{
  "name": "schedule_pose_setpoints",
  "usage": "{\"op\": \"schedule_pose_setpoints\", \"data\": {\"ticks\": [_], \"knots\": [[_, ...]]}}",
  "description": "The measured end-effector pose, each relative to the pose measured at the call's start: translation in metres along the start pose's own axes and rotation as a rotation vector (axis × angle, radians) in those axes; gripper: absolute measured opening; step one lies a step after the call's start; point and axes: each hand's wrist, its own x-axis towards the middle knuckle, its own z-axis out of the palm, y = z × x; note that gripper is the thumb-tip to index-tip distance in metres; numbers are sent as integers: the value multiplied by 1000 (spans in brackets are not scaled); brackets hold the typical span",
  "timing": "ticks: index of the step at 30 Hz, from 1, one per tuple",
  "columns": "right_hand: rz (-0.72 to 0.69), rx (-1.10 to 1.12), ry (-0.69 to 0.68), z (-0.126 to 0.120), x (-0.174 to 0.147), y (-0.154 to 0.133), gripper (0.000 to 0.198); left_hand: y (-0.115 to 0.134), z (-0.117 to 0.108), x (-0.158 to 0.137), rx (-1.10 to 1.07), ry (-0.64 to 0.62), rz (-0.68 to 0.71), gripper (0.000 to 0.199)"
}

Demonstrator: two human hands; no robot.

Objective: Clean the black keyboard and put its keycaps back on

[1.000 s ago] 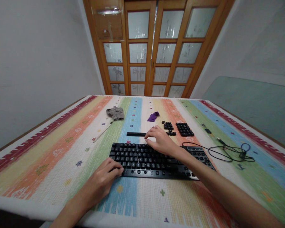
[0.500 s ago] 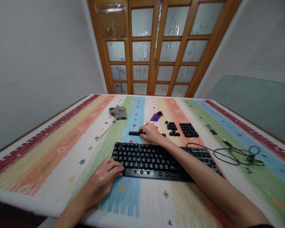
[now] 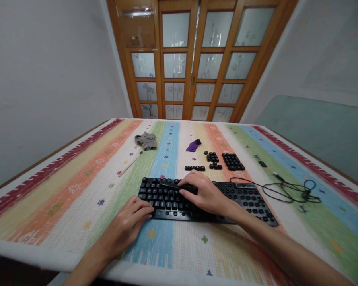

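A black keyboard (image 3: pixel 167 197) lies across the striped tablecloth. Its right-hand block and part of its front row have bare key sockets. My left hand (image 3: pixel 130 220) is closed at the keyboard's front left corner, fingertips on its edge. Over the middle of the keys, my right hand (image 3: pixel 203 191) pinches a long black space bar keycap (image 3: pixel 168 186), which sticks out to the left of the fingers. The hand hides part of the keys below it. Loose keycaps (image 3: pixel 233 161) lie in a block beyond the keyboard, with a smaller cluster (image 3: pixel 212 157) and a short row (image 3: pixel 195 168) beside them.
A grey cloth (image 3: pixel 146 141) and a thin white toothbrush-like stick (image 3: pixel 130 164) lie at the far left. A purple cloth (image 3: pixel 193 145) lies behind the keycaps. To the right are a coiled black cable (image 3: pixel 286 194) and a small black piece (image 3: pixel 262 163).
My right hand has brought the space bar from the tablecloth behind the keyboard back toward me, over the keys. The short keycap row is now uncovered. My left hand stays at the corner.
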Motion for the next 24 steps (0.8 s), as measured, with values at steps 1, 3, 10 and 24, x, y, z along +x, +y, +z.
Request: {"op": "schedule_pose_setpoints", "data": {"ticks": [1, 3, 10, 24], "knots": [[2, 17, 7, -1, -9, -3, 8, -1, 0, -1, 4, -4, 0, 21], [13, 47, 22, -1, -25, -5, 8, -1, 0, -1, 17, -10, 1, 21], [75, 105, 104, 0, -51, -8, 8, 0, 2, 1, 46, -16, 14, 20], [34, 161, 172, 5, -58, -12, 10, -3, 4, -1, -15, 89, -27, 14]]}}
